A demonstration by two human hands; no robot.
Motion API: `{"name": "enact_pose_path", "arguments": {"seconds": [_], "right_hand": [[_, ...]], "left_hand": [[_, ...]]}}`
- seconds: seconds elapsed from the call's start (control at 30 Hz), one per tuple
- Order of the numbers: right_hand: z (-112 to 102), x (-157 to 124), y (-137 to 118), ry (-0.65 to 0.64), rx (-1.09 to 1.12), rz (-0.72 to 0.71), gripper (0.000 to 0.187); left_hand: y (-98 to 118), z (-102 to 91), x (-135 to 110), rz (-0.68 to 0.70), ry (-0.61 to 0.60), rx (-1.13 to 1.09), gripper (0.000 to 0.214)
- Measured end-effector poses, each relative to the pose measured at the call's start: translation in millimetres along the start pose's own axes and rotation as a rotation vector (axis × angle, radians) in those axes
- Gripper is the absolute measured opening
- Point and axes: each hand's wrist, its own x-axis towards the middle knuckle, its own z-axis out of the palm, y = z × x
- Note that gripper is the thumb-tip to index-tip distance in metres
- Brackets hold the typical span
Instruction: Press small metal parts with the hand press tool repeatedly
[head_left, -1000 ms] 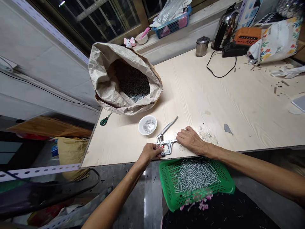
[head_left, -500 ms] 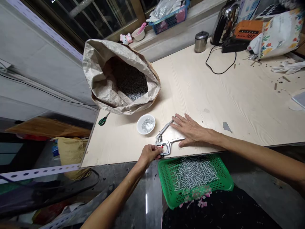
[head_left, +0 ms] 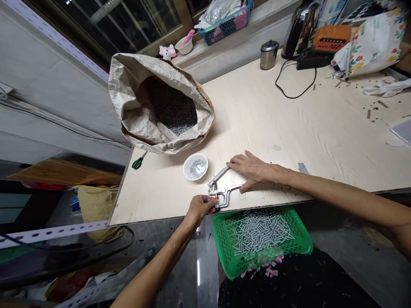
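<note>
Hand snap pliers (head_left: pixel 226 192) of silvery metal lie at the table's front edge, their handles spread wide, with a spring and a red bit at the jaw. My left hand (head_left: pixel 201 206) is closed in a pinch at that jaw; whatever its fingertips hold is hidden. Spanning both handle ends, my right hand (head_left: pixel 252 168) has its fingers on the upper handle and its thumb against the lower one. Small silvery spring-like pieces lie in a white bowl (head_left: pixel 185 172) beyond the pliers. Many similar pieces (head_left: pixel 263 231) fill a green basket (head_left: pixel 224 261) below the table edge.
A large open sack (head_left: pixel 125 85) of small dark pieces stands at the table's back left. Green-handled scissors (head_left: pixel 137 163) lie near the left edge. Farther back are a metal canister (head_left: pixel 269 55), a kettle (head_left: pixel 293 34), an orange box (head_left: pixel 332 38) and a looped black cable (head_left: pixel 293 97).
My right hand's fingers have drawn closer together over the upper handle. My left hand stays at the jaw. The whole view has shifted slightly.
</note>
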Motion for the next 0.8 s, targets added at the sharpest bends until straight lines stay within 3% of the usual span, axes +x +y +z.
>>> {"name": "enact_pose_path", "arguments": {"seconds": [0.1, 0.2, 0.27, 0.33, 0.4, 0.47, 0.53, 0.6, 0.7, 0.8], "right_hand": [[-0.6, -0.5, -1.3, 0.014, -0.012, 0.005, 0.083], [0.5, -1.1, -3.0, 0.013, -0.023, 0.011, 0.072], [1.6, -1.6, -4.9, 0.022, -0.016, 0.009, 0.065], [2.2, -2.7, -7.6, 0.036, 0.005, 0.012, 0.059], [2.0, -4.3, -10.7, 0.043, 0.032, 0.026, 0.057], [0.8, -6.7, -13.3, 0.034, 0.048, 0.044, 0.061], [-0.7, -9.4, -14.3, 0.034, 0.05, 0.073, 0.063], [-1.7, -12.0, -13.9, 0.061, 0.037, 0.129, 0.058], [-0.7, -14.2, -12.1, 0.09, 0.007, 0.173, 0.035], [3.0, -12.8, -11.6, 0.069, 0.013, 0.074, 0.011]], "left_hand": [[-1.7, -0.4, -0.7, 0.005, 0.011, 0.035, 0.032], [-4.4, 1.8, -6.7, 0.085, 0.081, 0.234, 0.029], [-2.8, 7.8, -11.6, 0.289, 0.222, 0.451, 0.026], [4.3, 17.4, -12.3, 0.582, 0.343, 0.641, 0.018], [16.3, 27.6, -5.5, 0.832, 0.352, 0.766, 0.03], [30.2, 34.6, 7.5, 0.97, 0.261, 0.854, 0.052], [41.6, 36.8, 21.2, 1.014, 0.147, 0.923, 0.061], [47.8, 36.1, 30.2, 1.01, 0.089, 0.981, 0.056], [47.9, 36.0, 32.2, 0.996, 0.107, 1.051, 0.034], [43.2, 40.0, 28.4, 0.997, 0.14, 1.063, 0.02]]}}
